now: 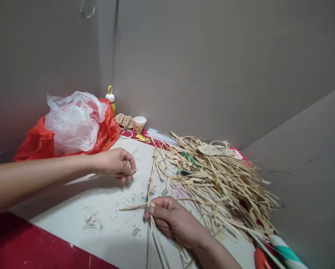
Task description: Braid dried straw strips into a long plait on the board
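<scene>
A narrow straw braid [151, 179] runs from the far side of the board toward me. My right hand [174, 220] is closed in a pinch on the braid's near end, where loose strands [156, 239] spread downward and one strand [132, 207] sticks out to the left. Left of the braid and apart from it, my left hand [124, 166] is raised over the white board, fingers pinched together. A thin straw strand [104, 175] trails back from it below the wrist.
A big heap of dry straw [226, 179] covers the right side. Red and white plastic bags [74, 123] stand back left, with a yellow bottle [110, 99], a paper cup [139, 124] and a woven piece [124, 120]. Orange handles [261, 258] lie front right. Walls enclose the table.
</scene>
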Demonstrator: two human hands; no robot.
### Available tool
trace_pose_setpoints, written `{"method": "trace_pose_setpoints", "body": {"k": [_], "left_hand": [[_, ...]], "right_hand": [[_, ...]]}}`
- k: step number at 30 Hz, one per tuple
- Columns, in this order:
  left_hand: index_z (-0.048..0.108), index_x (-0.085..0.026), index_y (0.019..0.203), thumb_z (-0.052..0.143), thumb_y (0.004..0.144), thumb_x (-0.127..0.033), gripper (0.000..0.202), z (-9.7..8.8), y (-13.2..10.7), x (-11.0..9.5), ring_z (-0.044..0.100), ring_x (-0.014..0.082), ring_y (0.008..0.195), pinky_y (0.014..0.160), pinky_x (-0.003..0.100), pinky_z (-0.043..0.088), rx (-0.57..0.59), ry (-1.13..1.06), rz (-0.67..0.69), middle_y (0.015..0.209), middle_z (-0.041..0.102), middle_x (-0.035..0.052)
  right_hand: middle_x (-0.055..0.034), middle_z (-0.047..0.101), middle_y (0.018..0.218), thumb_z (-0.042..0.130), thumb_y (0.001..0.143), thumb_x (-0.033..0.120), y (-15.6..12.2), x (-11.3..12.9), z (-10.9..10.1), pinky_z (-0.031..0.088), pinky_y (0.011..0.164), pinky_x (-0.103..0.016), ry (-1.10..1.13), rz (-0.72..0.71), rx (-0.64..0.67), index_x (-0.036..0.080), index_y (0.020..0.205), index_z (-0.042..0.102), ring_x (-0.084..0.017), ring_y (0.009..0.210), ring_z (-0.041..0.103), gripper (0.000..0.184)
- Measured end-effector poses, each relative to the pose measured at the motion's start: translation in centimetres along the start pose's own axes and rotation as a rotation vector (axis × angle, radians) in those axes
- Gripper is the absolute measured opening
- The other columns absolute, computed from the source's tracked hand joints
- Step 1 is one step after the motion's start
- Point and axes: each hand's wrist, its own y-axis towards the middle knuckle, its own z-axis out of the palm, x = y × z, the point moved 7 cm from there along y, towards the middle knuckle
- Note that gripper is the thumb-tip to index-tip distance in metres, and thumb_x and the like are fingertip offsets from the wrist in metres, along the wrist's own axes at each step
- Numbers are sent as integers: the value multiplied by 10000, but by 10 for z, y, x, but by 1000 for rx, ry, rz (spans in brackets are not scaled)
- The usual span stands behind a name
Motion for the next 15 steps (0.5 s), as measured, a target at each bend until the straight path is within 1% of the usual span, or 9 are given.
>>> {"method": "trace_pose_setpoints", "body": {"k": [1,3,4,7,9,12,15], "left_hand": [[569,-150,733,622,645,-268,156,11,-4,4,531,105,492,519,236,415,57,-65,-21,605,626,3],[568,-148,706,632,662,-322,190,29,-10,14,518,100,478,517,241,414,124,-133,-42,610,626,9],[576,-146,697,640,659,-334,202,35,-12,17,498,89,473,507,227,395,112,-149,-28,602,614,-1],[632,-133,682,649,652,-329,199,46,-15,26,417,60,478,496,194,325,27,-111,45,555,553,-33],[644,-132,645,643,653,-334,203,53,-16,32,409,63,496,504,193,313,2,-132,53,557,547,-31],[659,-127,629,636,647,-325,200,63,-16,39,443,75,539,523,191,324,-14,-158,46,612,584,-8],[683,-120,718,636,631,-283,190,70,-15,41,425,70,531,519,187,323,11,-187,13,637,599,-2]], "right_hand": [[118,286,347,623,770,344,0,0,0,75,323,-193,3,2,2,100,712,627,-19,302,144,251],[115,295,348,627,767,342,0,1,1,80,324,-194,6,1,-4,99,711,627,-19,304,153,249],[112,301,349,629,766,341,0,2,0,83,325,-195,5,0,-8,98,710,628,-20,304,159,249],[111,306,351,639,757,346,-1,2,0,87,327,-197,10,1,-20,96,705,628,-18,307,165,256],[110,305,350,641,752,349,-1,2,0,92,328,-196,18,-2,-16,95,704,631,-18,309,166,259],[108,304,346,635,755,344,-1,3,0,100,331,-194,28,-14,-9,95,702,633,-20,310,170,254],[106,309,347,643,747,350,-1,3,-1,99,332,-194,36,-9,-13,98,694,627,-19,310,172,258]]}}
